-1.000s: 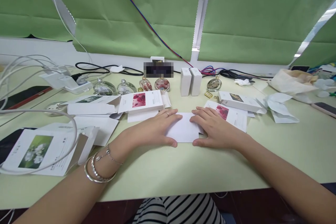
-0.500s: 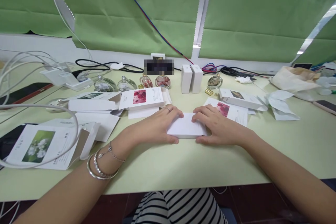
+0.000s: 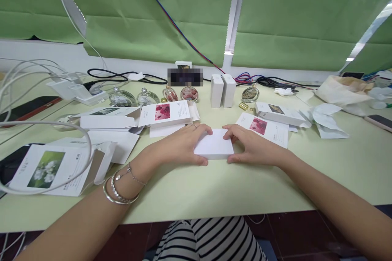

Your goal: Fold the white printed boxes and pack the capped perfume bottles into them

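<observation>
Gripping 1 plain white box (image 3: pixel 211 147) by its short ends, L hand (image 3: pixel 188 144) & R hand (image 3: pixel 245 144) each have thumb at the near corner, fingers curled to the far side; so both are closed round the box, approx. mid-surface (image 3: pixel 196 195), lying flat in front of the person. Whether its underside touches the surface, can't tell. Printed cartons nearby = 5: white-flower one (image 3: pixel 75 167) lower L, green-photo one (image 3: pixel 104 122) farther back, red-photo one (image 3: pixel 177 116) just beyond L hand, 2nd red-photo one (image 3: pixel 277 134) just beyond R hand, dark-photo one (image 3: pixel 283 116) behind that. Upright white boxes = 2, side by side: L one (image 3: pixel 217 91), R one (image 3: pixel 229 91). Round perfume bottles = 5: 2 clear, L (image 3: pixel 122 98) & R (image 3: pixel 148 98); 2 pinkish, L (image 3: pixel 170 94) & R (image 3: pixel 189 94); 1 darker (image 3: pixel 250 94) alone to R, w/ gold cap (image 3: pixel 243 106) just beside. Crumpled paper (image 3: pixel 329 120) = 1 pc, far R. Room: wide bare strip btwn held box & front edge (image 3: pixel 196 219); big open area R of R hand; narrow gap up to the upright pair; L side crowded w/ cartons & white cable (image 3: pixel 90 151).
</observation>
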Available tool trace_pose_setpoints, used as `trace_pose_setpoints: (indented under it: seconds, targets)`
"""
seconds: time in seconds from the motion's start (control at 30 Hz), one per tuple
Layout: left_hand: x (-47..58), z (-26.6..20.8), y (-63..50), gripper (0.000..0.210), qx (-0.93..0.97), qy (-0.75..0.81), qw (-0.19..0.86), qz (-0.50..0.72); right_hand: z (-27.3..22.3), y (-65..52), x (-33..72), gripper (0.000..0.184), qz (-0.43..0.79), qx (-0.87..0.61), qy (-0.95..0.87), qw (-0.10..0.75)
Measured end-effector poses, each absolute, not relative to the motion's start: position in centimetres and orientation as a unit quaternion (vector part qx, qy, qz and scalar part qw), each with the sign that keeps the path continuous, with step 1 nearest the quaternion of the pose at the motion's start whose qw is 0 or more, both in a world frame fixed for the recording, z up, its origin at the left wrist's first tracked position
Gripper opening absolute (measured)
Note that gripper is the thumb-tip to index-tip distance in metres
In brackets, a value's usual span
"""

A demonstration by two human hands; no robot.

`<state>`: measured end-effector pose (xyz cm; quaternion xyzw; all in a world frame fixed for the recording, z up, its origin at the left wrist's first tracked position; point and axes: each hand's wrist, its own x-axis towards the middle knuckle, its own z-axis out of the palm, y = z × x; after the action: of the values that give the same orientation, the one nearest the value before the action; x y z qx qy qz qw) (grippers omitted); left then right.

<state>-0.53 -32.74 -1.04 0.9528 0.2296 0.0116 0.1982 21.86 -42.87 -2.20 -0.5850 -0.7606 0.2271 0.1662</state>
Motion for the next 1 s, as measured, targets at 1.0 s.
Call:
trace_pose_setpoints:
  seconds: [1.0]
  targets:
    - [0.7, -2.4, -34.8, 0.038, 0.809, 0.147, 0.515, 0.242, -2.3, -42.8, 21.4, 0.027, 0.249, -0.477, -0.737, 0.409]
